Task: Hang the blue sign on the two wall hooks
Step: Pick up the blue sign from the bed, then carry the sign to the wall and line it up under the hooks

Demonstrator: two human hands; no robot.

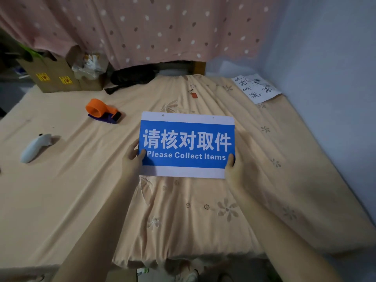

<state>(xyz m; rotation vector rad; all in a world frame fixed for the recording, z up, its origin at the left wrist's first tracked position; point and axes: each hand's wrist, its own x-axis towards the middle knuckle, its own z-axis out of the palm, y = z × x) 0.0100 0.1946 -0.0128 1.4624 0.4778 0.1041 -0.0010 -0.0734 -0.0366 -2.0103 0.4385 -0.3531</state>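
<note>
Blue sign (186, 144) sits at frame centre, held up over the bed (61, 200) by both hands, face toward the camera, text upright: white Chinese characters over "Please Collect Items", white bands along top and bottom. Two small holes in the top white band, one toward upper left, one toward upper right, both empty. Left hand (133, 159) grips the sign's lower-left edge, thumb on the front over the blue area, the other fingers behind and out of sight. Right hand (234, 169) grips the lower-right corner the same way, thumb on the front, fingers closed round the edge. Both forearms run up from the bottom of the frame. Sign roughly level, slightly tipped back at the top; can't tell if its lower edge touches the sheet. Bed covered in a peach floral sheet (203, 210), bunched in a ridge down the middle. Left of centre: orange tape dispenser (102, 111) lying on the bed. Far left: white handheld controller (36, 147), well apart from the sign. Upper left: cardboard boxes (55, 78) with yellow marks, a clear plastic bag in one. Upper centre: dark bundle (132, 77) under the pink dotted curtain (152, 27). Upper right: white paper with handwritten characters (256, 88) on the bed beside the pale blue wall (335, 78). Small red tag (194, 95) on the sheet above the sign. No hooks in view.
</note>
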